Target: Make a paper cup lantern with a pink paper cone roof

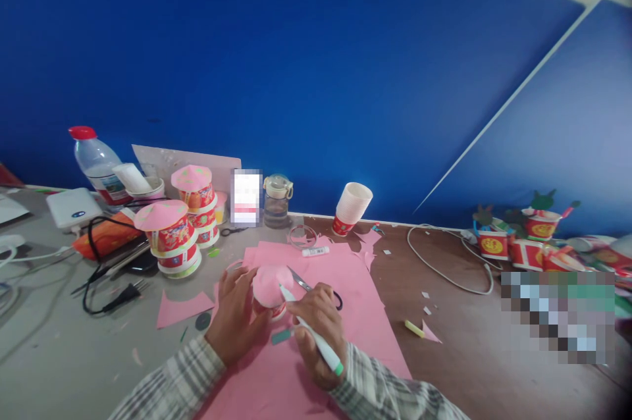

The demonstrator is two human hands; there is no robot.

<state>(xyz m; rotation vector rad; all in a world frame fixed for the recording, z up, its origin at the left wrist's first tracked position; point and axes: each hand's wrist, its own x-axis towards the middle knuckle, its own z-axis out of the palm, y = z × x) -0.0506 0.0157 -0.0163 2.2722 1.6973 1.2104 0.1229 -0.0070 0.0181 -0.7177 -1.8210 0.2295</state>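
Note:
My right hand (320, 328) grips a white marker (322, 349) with a green end, its tip at a pink paper cone (271, 285). The cone sits on a red and white paper cup (277, 312), mostly hidden below it. My left hand (241, 305) is wrapped round the left side of the cup and cone. Under both hands lie large pink paper sheets (365, 328). Scissors (300, 279) with dark handles rest behind my right hand, a glue stick (316, 251) farther back. Close to my right hand is a small grey-green piece (282, 337).
To the left stand stacked paper cups with pink cone tops (170, 236), a plastic bottle (96, 163) and a black plug cable (118, 298). Behind are a glass jar (277, 203) and stacked white cups (353, 204). Decorated red cups (494, 243) and a white cable (444, 278) lie right.

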